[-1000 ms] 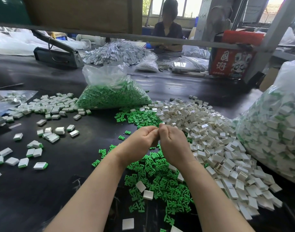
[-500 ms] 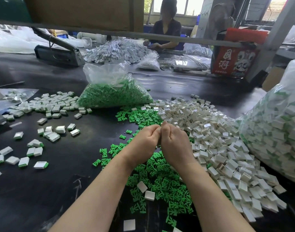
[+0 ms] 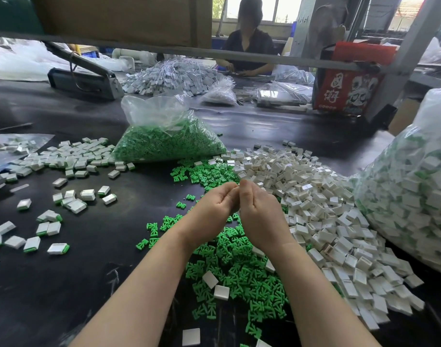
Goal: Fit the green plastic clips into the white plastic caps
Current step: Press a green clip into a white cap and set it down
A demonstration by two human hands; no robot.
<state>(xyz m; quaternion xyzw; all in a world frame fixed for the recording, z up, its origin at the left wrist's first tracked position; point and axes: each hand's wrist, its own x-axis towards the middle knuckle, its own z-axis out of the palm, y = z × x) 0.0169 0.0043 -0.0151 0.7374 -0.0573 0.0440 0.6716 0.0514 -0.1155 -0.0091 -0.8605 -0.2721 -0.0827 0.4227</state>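
My left hand (image 3: pixel 214 204) and my right hand (image 3: pixel 257 211) meet fingertip to fingertip above the black table, fingers curled. Together they pinch a small plastic part that the fingers hide. Below and between my forearms lies a loose heap of green clips (image 3: pixel 239 269) with a few white caps on it. A large pile of white caps (image 3: pixel 314 201) spreads just right of my right hand. Finished white pieces with green edges (image 3: pixel 72 159) lie scattered at the left.
A clear bag of green clips (image 3: pixel 169 144) sits behind the hands. A big bag of finished pieces (image 3: pixel 409 201) fills the right edge. Farther back are a black sealer machine (image 3: pixel 82 81), a red box (image 3: pixel 349 93), a metal frame bar and a seated person (image 3: pixel 247 46).
Both hands stayed joined at the fingertips and drifted slightly farther from me over the piles. The piles and bags have not moved.
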